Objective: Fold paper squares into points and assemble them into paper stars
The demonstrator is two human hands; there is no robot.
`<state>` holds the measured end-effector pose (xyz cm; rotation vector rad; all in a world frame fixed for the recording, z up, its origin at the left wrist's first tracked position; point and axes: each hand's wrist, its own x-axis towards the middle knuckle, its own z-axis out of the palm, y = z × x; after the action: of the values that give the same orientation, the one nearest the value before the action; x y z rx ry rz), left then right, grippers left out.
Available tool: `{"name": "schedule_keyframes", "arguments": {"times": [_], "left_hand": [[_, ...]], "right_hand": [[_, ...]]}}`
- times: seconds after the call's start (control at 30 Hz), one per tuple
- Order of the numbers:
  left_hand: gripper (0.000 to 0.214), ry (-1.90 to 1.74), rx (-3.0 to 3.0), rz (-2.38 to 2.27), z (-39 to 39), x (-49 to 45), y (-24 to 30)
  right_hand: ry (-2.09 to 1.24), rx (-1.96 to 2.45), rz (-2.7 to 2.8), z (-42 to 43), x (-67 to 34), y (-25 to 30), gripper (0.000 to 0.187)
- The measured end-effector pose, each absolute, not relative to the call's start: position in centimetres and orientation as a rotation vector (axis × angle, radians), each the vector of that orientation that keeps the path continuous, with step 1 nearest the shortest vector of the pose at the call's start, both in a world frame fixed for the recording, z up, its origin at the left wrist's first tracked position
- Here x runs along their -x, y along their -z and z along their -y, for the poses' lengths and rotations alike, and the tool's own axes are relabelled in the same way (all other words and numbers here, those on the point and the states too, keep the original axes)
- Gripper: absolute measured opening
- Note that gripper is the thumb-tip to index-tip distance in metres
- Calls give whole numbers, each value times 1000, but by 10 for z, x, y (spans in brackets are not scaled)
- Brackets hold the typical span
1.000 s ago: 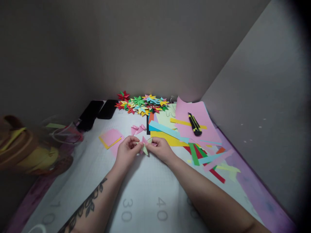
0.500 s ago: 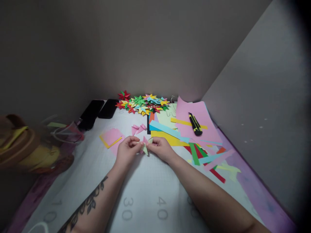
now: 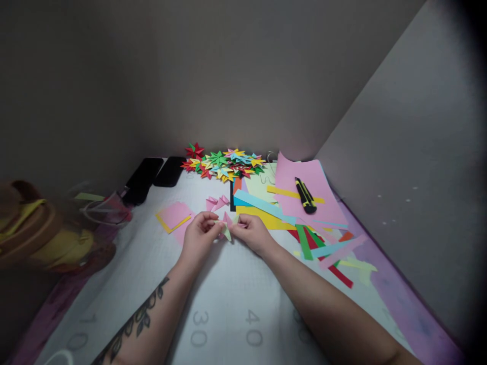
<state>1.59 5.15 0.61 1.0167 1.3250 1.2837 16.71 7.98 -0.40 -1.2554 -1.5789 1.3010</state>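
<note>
Between my two hands is a folded paper star (image 3: 227,230) in pink and pale green, partly hidden by the fingers. My left hand (image 3: 201,230) pinches its left side, and my right hand (image 3: 251,230) pinches the right side. Just beyond the hands lie small folded pink paper pieces (image 3: 217,203). Left of my left hand rests a stack of pink and yellow paper squares (image 3: 174,216). A pile of finished-looking multicoloured paper stars (image 3: 224,163) sits at the back by the wall.
A black and yellow box cutter (image 3: 305,195) lies on pink sheets (image 3: 323,175) at the right. Coloured paper strips (image 3: 323,248) are scattered nearer. Two dark phones (image 3: 170,171) lie at the back left. A brown and yellow object (image 3: 41,228) stands blurred at the far left.
Both hands stay in nearly the same place, still pinching the folded star, whose points have shifted very slightly. Everything else on the table lies as before.
</note>
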Motion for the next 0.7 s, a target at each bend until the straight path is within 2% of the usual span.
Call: {"name": "schedule_keyframes", "arguments": {"times": [0.37,0.57,0.7], "left_hand": [[27,-1219,-1215,-1367,-51,-11,-3],[9,-1280,-1737,-1459,-48,-6,-3],[10,-1275,-1880,-1485,-49,-3,-1]], "right_hand": [[-1281,1210,1568,-81,-167,3,29],[-1213,1248,1537,-80,-165,8,29],[-1172,1257,1537,-81,-165,11,29]]}}
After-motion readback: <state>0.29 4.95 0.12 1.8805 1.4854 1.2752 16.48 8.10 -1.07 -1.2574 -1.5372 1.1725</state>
